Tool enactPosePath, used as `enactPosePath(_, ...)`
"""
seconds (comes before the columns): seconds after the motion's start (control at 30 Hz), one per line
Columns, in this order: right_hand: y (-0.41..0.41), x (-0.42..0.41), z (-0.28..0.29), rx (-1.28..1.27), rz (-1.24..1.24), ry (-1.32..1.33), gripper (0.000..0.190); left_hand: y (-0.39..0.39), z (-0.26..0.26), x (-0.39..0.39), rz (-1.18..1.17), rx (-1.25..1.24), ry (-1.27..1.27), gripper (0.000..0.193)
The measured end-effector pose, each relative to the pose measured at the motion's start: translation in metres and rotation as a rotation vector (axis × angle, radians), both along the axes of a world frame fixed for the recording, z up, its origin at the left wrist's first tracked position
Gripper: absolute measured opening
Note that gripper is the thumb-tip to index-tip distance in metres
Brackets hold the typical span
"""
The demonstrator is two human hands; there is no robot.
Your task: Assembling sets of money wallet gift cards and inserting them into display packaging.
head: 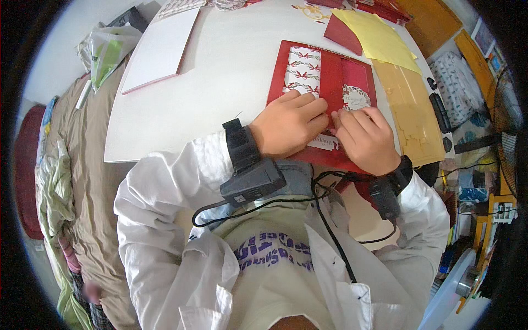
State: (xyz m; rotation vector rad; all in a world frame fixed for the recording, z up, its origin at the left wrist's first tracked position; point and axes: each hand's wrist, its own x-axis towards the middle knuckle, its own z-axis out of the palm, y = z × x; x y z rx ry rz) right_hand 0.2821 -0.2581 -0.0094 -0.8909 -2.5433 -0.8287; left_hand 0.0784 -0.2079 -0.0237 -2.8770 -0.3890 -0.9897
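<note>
A red printed card sheet [331, 66] lies on the white table before me, bearing writing along its far edge. On its left part is a white strip patterned with red bows and green sprigs [304, 68]. A round wreath-edged tag [355, 98] shows on the right part, and a small white label with writing [324, 142] is nearer to me. My left hand [291, 123] rests over the lower end of the strip, fingers curled. Close beside it, my right hand [365, 138] has its fingertips drawn together below the round tag. Whatever lies between the fingertips is hidden.
A thin white board or box [163, 51] lies at the table's far left. Yellow paper [375, 37] overlaps a tan envelope [412, 111] on the right. Gold-coloured ornaments [311, 12] are at the far edge. Black cables [264, 201] hang from my wrist devices across my lap.
</note>
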Motion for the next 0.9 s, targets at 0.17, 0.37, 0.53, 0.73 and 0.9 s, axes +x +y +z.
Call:
enactPosePath(0.17,-0.001,-0.004,0.003,-0.048,0.003,0.077,0.021,0.001,0.003,-0.003,0.011,0.02,0.058,0.023)
enactPosePath(0.37,-0.002,0.005,0.001,-0.006,-0.04,0.036,0.02,-0.001,0.004,-0.002,0.047,-0.01,0.078,0.026)
enactPosePath(0.53,0.003,0.019,0.006,0.02,0.079,0.023,0.017,-0.012,0.01,0.015,0.105,0.008,0.07,0.028)
enactPosePath(0.73,-0.004,0.024,0.01,-0.105,-0.01,0.118,0.026,-0.014,0.011,0.017,0.104,0.051,0.089,0.029)
enactPosePath(0.9,-0.005,0.03,0.005,-0.108,0.002,0.122,0.028,-0.012,0.012,0.014,0.126,0.018,0.122,0.027)
